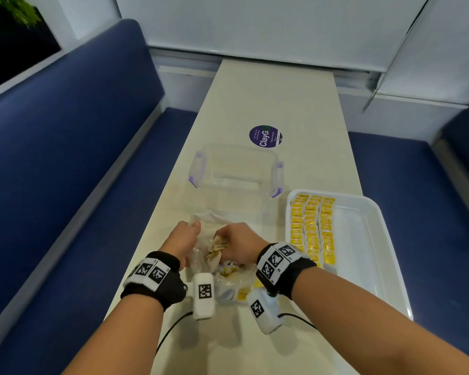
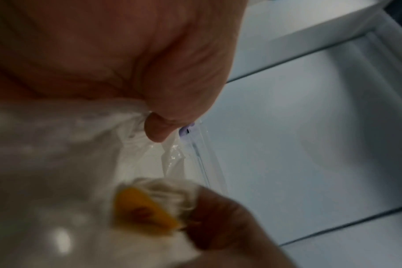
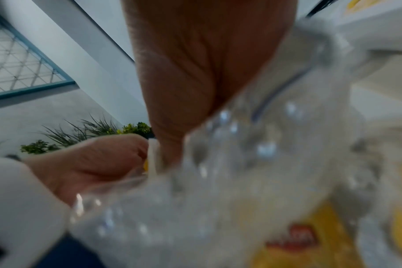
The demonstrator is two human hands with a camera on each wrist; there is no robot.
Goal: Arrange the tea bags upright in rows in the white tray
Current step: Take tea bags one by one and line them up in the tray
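1. Gripping the rim of the clear plastic bag (image 1: 201,255), your left hand (image 1: 183,240) has its fingers curled round the film.
2. Your right hand (image 1: 238,243) is inside the bag's mouth, pinching a bunch of tea bags (image 1: 215,250); which way they point is too blurred to tell.
3. To the right, the white tray (image 1: 363,239) holds tea bags in rows (image 1: 312,228) running lengthwise away from you.
4. Farther along the surface (image 1: 268,98) sits a clear container (image 1: 236,171).

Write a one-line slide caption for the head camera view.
Left hand holds open a clear plastic bag while right hand pulls out tea bags; white tray partly filled.
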